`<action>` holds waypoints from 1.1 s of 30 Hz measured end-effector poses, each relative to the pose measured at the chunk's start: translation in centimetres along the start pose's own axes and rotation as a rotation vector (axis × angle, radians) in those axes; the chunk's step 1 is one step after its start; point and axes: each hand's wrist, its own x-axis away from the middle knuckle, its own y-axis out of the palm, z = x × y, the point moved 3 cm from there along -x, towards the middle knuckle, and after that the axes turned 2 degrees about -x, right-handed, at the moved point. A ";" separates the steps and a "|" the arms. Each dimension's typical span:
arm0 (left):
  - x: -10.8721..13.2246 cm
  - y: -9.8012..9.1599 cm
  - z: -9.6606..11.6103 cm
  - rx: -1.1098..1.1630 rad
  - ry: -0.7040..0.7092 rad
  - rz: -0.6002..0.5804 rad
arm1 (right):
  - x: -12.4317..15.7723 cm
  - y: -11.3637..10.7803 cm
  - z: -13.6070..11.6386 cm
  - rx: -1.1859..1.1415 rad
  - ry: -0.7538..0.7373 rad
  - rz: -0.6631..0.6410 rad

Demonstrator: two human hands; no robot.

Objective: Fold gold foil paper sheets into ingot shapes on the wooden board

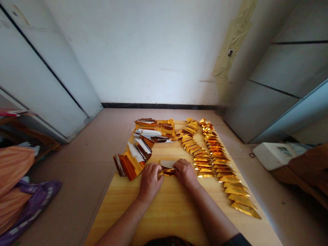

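Note:
Between my two hands lies a sheet of gold foil paper (167, 171), its pale back showing along the far side and a shiny gold fold along the near side. My left hand (150, 179) pinches the sheet's left end, fingers closed. At the right end, my right hand (186, 173) grips it with curled fingers. Just beyond my left hand are loose, curled gold sheets (135, 155) with white and brown sides showing. To the right, folded gold foil pieces (194, 148) overlap in a curving row, and a second row of folded pieces (220, 160) runs down the table's right side.
More gold sheets (164, 127) are heaped at the far end of the wooden table (164, 212). Orange and purple bags (33, 201) sit on the left. A white box (273, 155) stands on the right, near a grey cabinet (279, 75). A wall (153, 54) rises behind.

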 end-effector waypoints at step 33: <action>-0.2 1.3 -0.9 0.047 -0.069 -0.058 | 0.1 0.3 0.0 -0.069 0.005 -0.001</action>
